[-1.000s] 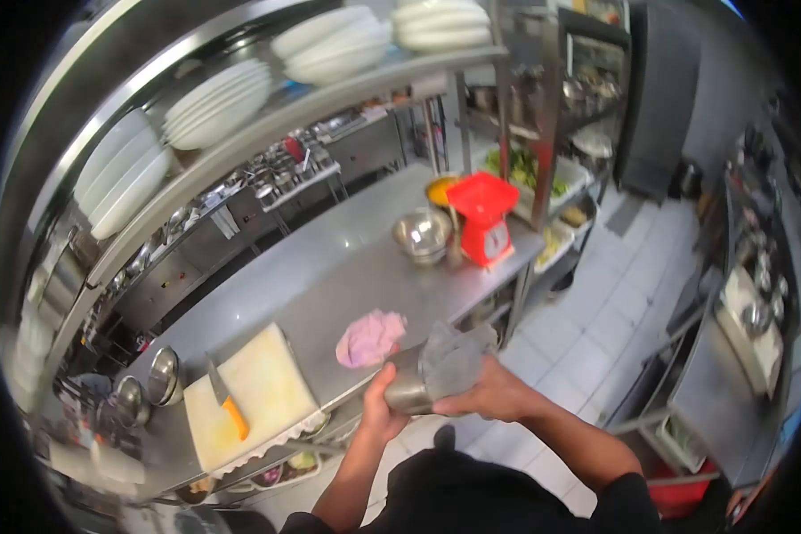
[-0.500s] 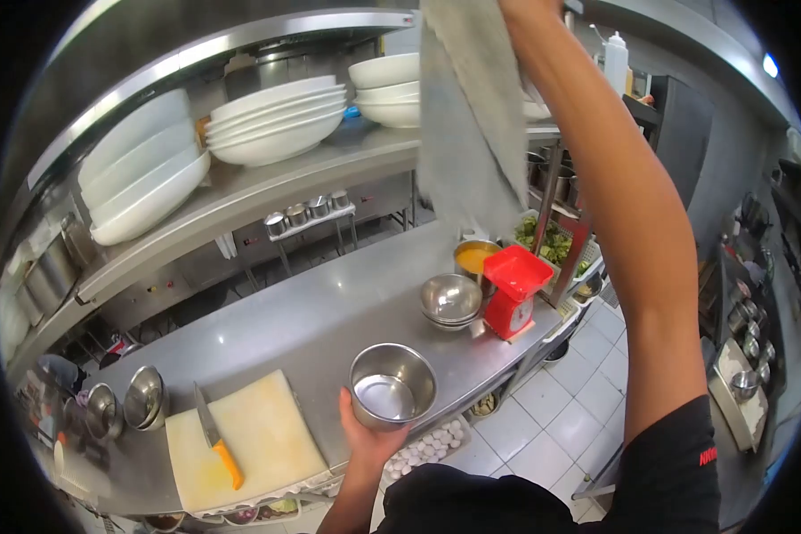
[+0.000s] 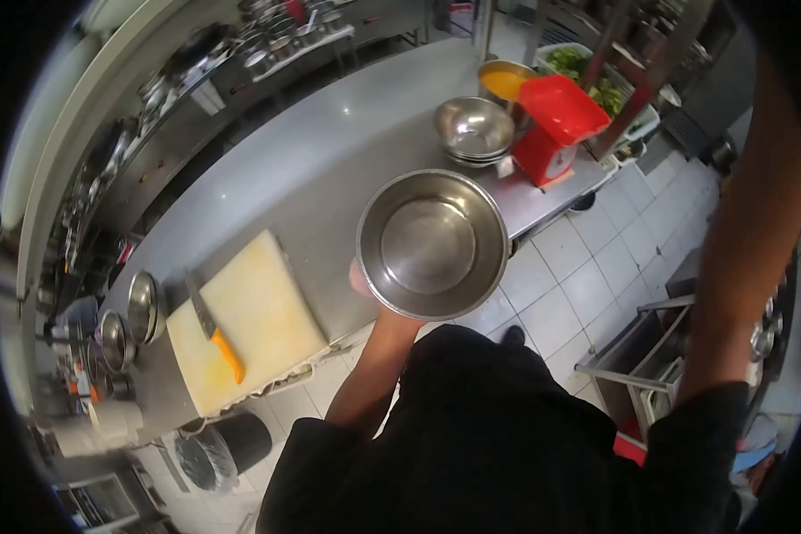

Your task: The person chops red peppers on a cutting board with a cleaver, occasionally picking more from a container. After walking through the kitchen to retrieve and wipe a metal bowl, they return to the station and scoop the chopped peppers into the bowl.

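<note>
My left hand (image 3: 361, 279) grips a deep round metal bowl (image 3: 429, 240) from below, its thumb showing at the left side and most fingers hidden underneath. The bowl's inside faces up at me and holds nothing that I can see. My right forearm (image 3: 748, 240) rises along the right edge of the view; the hand itself is out of frame. Left of the bowl, a white cutting board (image 3: 262, 325) lies on the steel counter (image 3: 329, 196), with an orange-handled knife (image 3: 226, 356) on it.
Stacked metal bowls (image 3: 473, 129) stand beside a red kitchen scale (image 3: 552, 133) and a pot of orange liquid (image 3: 505, 84). More bowls (image 3: 142, 307) sit left of the board. A black bin (image 3: 240, 440) is below the counter, and a metal rack (image 3: 636, 356) stands on the right.
My view has tilted down. The bowl has come up closer to me in my left hand. My right hand and the grey cloth seen with it have left the frame.
</note>
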`<state>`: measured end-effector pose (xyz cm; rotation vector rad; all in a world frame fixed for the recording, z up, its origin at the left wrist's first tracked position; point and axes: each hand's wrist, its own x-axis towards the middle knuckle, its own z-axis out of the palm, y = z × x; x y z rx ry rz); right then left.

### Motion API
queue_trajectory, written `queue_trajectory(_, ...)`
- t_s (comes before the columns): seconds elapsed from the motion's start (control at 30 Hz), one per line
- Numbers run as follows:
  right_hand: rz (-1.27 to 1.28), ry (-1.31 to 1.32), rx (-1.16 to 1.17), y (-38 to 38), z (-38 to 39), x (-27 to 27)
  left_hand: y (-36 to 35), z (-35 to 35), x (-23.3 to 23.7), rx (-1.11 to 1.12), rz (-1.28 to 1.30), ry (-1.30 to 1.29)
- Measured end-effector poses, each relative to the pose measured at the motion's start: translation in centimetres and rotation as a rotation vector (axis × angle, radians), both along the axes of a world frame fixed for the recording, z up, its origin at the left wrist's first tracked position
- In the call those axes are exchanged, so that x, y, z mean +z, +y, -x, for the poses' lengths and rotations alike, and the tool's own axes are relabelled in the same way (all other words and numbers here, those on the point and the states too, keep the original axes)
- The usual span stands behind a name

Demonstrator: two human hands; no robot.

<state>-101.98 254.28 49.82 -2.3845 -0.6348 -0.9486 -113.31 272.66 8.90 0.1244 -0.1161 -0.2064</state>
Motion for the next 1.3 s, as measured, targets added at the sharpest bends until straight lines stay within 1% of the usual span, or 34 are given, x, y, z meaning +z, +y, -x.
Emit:
queue_trajectory(0.03, 0.061, 0.160, -0.221, -1.6, 1.4, -2.5, -1.1, -0.3, 0.2, -0.022, -0.005, 0.006)
queue_trajectory(0.07, 0.084, 0.132, 0.038, -5.0, 1.4, -5.7, -2.3, -0.4, 0.8, 0.073, -0.082, -0.066)
queue_trajectory(0.1, 0.103, 0.104, 0.298, -8.3, 1.4, -10.6, -3.5, -0.6, 1.6, 0.167, -0.160, -0.136)
queue_trajectory(0.13, -0.403, 0.347, 0.372, -7.0, 3.9, -13.8, -2.6, -2.2, 3.5, 0.324, -0.762, -0.553)
queue_trajectory(0.17, -0.510, 0.474, 0.317, -8.5, 4.2, -16.7, -3.2, -4.0, 0.8, 0.297, -0.771, -0.558)
queue_trajectory(0.2, -0.556, 0.569, 0.243, -10.6, 4.6, -19.0, -3.8, -5.7, -4.1, 0.132, -0.750, -0.347)
queue_trajectory(0.23, -0.603, 0.663, 0.169, -12.7, 4.9, -20.9, -5.1, -7.0, -6.9, -0.031, -0.729, -0.136)
queue_trajectory(0.27, -0.647, 0.652, 0.124, -14.7, 5.1, -22.5, -10.2, -5.8, 1.1, -0.273, 0.217, -0.121)
queue_trajectory(0.3, -0.692, 0.640, 0.074, -16.7, 5.3, -23.8, -12.4, -6.3, 2.5, -0.310, 0.206, -0.112)
queue_trajectory(0.37, -0.762, 0.594, -0.004, -20.7, 5.2, -25.3, -17.1, -7.8, 3.8, -0.216, -0.311, -0.057)
queue_trajectory(0.4, -0.758, 0.580, -0.032, -22.8, 5.1, -25.5, -19.9, -8.6, 4.6, -0.169, -0.389, -0.042)
queue_trajectory(0.5, -0.807, 0.565, -0.149, -29.8, 4.6, -26.8, -27.3, -11.2, 4.9, -0.302, -0.448, -0.101)
queue_trajectory(0.53, -0.829, 0.578, -0.188, -31.9, 4.5, -27.1, -29.6, -12.0, 5.4, -0.463, -0.017, -0.060)
queue_trajectory(0.57, -0.817, 0.609, -0.220, -33.9, 4.5, -27.1, -31.9, -12.3, 6.1, -0.496, -0.006, -0.056)
queue_trajectory(0.63, -0.860, 0.602, -0.239, -37.1, 4.2, -27.2, -36.0, -13.0, 7.2, -0.371, -0.570, -0.056)
queue_trajectory(0.67, -0.854, 0.598, -0.263, -38.3, 4.3, -27.0, -37.4, -13.4, 6.6, -0.485, -0.265, -0.078)
queue_trajectory(0.7, -0.862, 0.595, -0.287, -39.9, 3.9, -26.8, -39.3, -13.8, 6.6, -0.509, -0.264, -0.073)
queue_trajectory(0.77, -0.618, 0.456, -0.382, -42.6, 2.9, -26.2, -42.8, -14.8, 7.2, -0.566, -0.443, -0.150)
queue_trajectory(0.8, -0.518, 0.478, -0.466, -43.6, 2.2, -26.0, -44.6, -15.3, 7.5, -0.542, -0.528, -0.126)
queue_trajectory(0.83, -0.527, 0.475, -0.491, -44.7, 1.4, -26.6, -46.2, -15.8, 7.4, -0.567, -0.530, -0.130)
queue_trajectory(0.9, -0.243, 0.298, -0.605, -46.9, -0.7, -28.7, -49.5, -17.3, 7.3, -0.586, -0.598, -0.174)
queue_trajectory(0.93, -0.254, 0.358, -0.645, -47.9, -1.5, -29.0, -51.1, -18.1, 7.2, -0.612, -0.596, -0.182)
queue_trajectory(1.03, -0.285, 0.409, -0.778, -51.1, -4.1, -30.8, -55.0, -20.1, 6.8, -0.620, -0.675, -0.195)
queue_trajectory(1.1, -0.304, 0.447, -0.838, -53.5, -6.3, -32.7, -57.6, -22.2, 5.3, -0.639, -0.673, -0.157)
queue_trajectory(1.17, -0.321, 0.501, -0.853, -55.8, -8.7, -34.3, -59.7, -25.1, 3.5, -0.733, -0.580, -0.097)
queue_trajectory(1.3, -0.288, 0.572, -0.916, -60.6, -14.9, -35.7, -65.1, -31.9, 1.4, -0.776, -0.562, -0.001)
